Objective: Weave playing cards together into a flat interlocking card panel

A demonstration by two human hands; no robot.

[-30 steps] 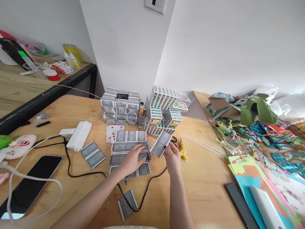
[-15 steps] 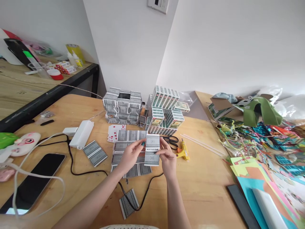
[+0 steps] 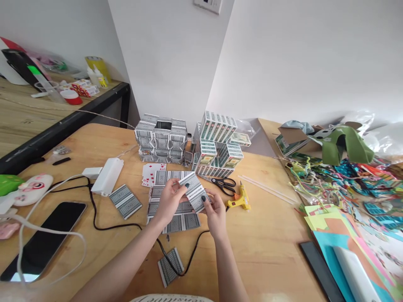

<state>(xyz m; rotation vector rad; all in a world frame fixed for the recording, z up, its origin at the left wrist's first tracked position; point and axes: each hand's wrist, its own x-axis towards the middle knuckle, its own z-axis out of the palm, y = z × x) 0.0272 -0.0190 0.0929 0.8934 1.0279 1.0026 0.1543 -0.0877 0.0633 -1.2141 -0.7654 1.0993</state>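
A patterned card piece (image 3: 194,191) is tilted between my two hands. My left hand (image 3: 171,199) pinches its left edge, and my right hand (image 3: 215,211) grips its lower right part, thumb on top. Beneath them lies a joined sheet of grey-backed cards (image 3: 181,223), partly hidden by the hands. Face-up red cards (image 3: 151,173) are at its upper left. Behind stands a block built of folded cards (image 3: 162,140) with a square opening on top. Stacked card boxes (image 3: 217,128) rise to its right.
Black scissors (image 3: 224,183) and a yellow glue gun (image 3: 242,199) lie right of my hands. A black cable (image 3: 116,227) crosses the table. Loose card pieces (image 3: 126,201), a white adapter (image 3: 108,176) and a phone (image 3: 47,239) are leftward. Coloured paper (image 3: 346,247) is at right.
The card piece was upright and is now tilted, its top toward the left. My right hand has shifted left and down along it, with its thumb now on the surface; more of the scissors shows.
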